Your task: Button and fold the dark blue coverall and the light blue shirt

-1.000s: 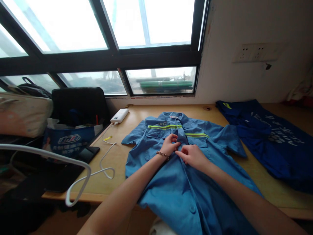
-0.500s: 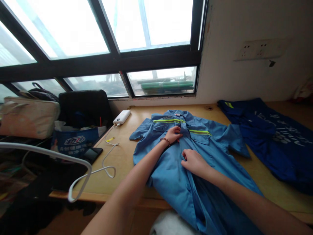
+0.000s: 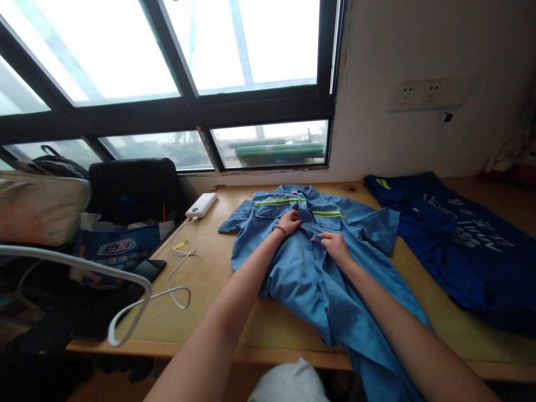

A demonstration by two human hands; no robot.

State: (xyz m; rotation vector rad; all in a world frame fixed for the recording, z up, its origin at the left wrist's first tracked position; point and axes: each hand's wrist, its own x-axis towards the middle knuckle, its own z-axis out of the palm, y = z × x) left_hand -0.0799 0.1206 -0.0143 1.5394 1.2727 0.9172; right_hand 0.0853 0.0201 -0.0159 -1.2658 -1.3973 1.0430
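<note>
A blue short-sleeved work shirt (image 3: 288, 273) with yellow reflective strips lies front up on the table, its lower end hanging over the front edge. My left hand (image 3: 290, 222), with a bead bracelet at the wrist, is closed on the button placket just below the chest strip. Lower and to the right, my right hand (image 3: 335, 247) pinches the other front edge and lifts it a little off the cloth. Whether a button is between the fingers of either hand, I cannot make out.
A dark blue printed garment (image 3: 460, 234) lies on the table (image 3: 201, 312) at right. To the left are a white power bank (image 3: 201, 205) with a looping white cable (image 3: 170, 287), a black phone (image 3: 151, 269), a blue bag (image 3: 121, 245) and a black chair back (image 3: 136, 184). A window is behind.
My right hand has moved up and has pulled the shirt's front edge outward, so the placket is raised between the hands. My left hand stays near the same spot on the placket.
</note>
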